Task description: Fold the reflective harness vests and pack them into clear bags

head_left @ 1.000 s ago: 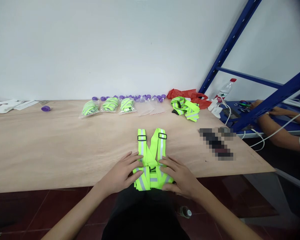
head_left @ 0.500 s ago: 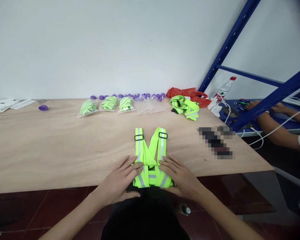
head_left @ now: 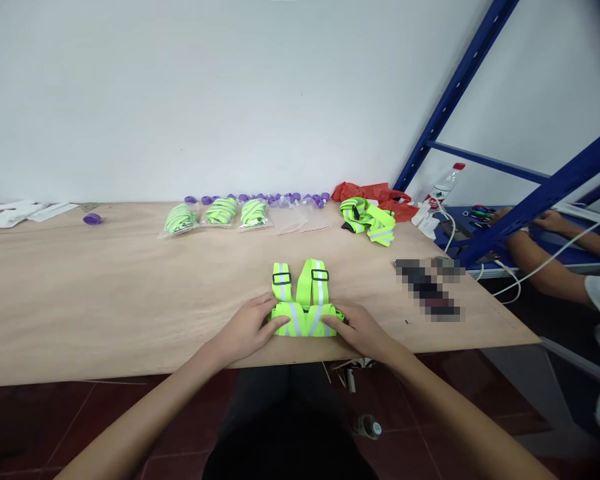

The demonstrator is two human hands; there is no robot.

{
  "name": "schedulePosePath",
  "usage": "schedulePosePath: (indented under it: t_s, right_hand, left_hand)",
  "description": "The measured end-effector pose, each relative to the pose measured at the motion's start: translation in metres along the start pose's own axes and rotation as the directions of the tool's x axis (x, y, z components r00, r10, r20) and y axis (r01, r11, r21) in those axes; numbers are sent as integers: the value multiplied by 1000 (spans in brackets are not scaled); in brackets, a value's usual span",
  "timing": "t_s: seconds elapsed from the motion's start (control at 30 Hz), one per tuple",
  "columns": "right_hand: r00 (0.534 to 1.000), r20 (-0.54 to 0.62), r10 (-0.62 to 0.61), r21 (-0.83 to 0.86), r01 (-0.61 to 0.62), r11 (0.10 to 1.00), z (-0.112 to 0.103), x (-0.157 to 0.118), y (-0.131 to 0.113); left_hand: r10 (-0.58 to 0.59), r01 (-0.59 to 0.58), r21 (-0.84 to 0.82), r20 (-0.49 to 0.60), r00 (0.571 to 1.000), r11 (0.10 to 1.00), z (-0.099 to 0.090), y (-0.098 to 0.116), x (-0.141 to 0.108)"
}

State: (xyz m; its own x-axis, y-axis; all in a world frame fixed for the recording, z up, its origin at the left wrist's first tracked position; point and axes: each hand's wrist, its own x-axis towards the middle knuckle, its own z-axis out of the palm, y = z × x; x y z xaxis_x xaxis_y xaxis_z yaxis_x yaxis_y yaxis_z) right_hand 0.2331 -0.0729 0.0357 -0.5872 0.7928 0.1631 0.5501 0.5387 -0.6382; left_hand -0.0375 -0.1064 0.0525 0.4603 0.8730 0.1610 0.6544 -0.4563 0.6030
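A neon yellow-green reflective vest [head_left: 305,320] with silver stripes lies near the front edge of the wooden table [head_left: 105,287], its lower part folded up into a flat bundle. Two straps with black buckles stick out on its far side. My left hand [head_left: 253,327] grips the bundle's left end, thumb on top and fingers behind. At the right end my right hand [head_left: 363,327] holds it the same way. Some fingertips are hidden behind the fabric.
Along the wall lie several bagged vests [head_left: 220,211], clear plastic bags [head_left: 290,217], purple rolls [head_left: 93,219] and a loose vest [head_left: 367,220] beside a red bag [head_left: 400,203]. A blue rack [head_left: 440,107] stands right, with another person's arms [head_left: 545,260] behind it.
The vest's lower part has been folded up over itself, away from me, making it shorter. Both hands went from lying flat on it to gripping its ends.
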Motion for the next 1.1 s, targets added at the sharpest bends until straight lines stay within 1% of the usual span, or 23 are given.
schedulePosePath:
  t_s: [0.1,0.17,0.23,0.3,0.37,0.47,0.57,0.7,0.8,0.9,1.1]
  right_hand:
    - [998,-54,32,-117,-38,992,1,10,10]
    - [996,-76,40,-186,-53,981,2,14,16]
    - [994,-106,36,-233,-60,971,2,19,21]
    - [988,-152,5,-269,-46,962,2,24,25]
    - [986,-156,-54,-298,5,955,1,28,28]
    - [989,-71,-126,-336,95,937,0,33,34]
    - [990,26,-141,-350,142,926,-3,36,37]
    - [985,125,-118,-274,148,950,-9,39,33]
    - [984,135,-117,-221,145,964,-13,41,27]
    - [977,149,-150,-204,179,962,-14,42,26]
    - [968,146,-205,-292,240,926,-8,46,30]
  left_hand:
    - [-78,78,84,-11,997,993,5,-7,10]
    - [-119,128,155,-66,991,980,7,-10,14]
    - [-107,139,220,-152,983,965,9,-13,18]
    - [-53,108,294,-192,980,950,11,-15,22]
    - [-8,67,350,-166,986,934,13,-17,25]
    - [-5,46,375,-110,994,926,16,-22,26]
    - [-22,47,368,-72,997,929,18,-25,26]
    - [-38,37,283,-1,999,959,13,-26,29]
    - [-17,7,204,49,999,979,9,-29,33]
    - [7,-19,162,74,997,987,7,-33,35]
    - [66,-85,203,102,993,976,7,-31,35]
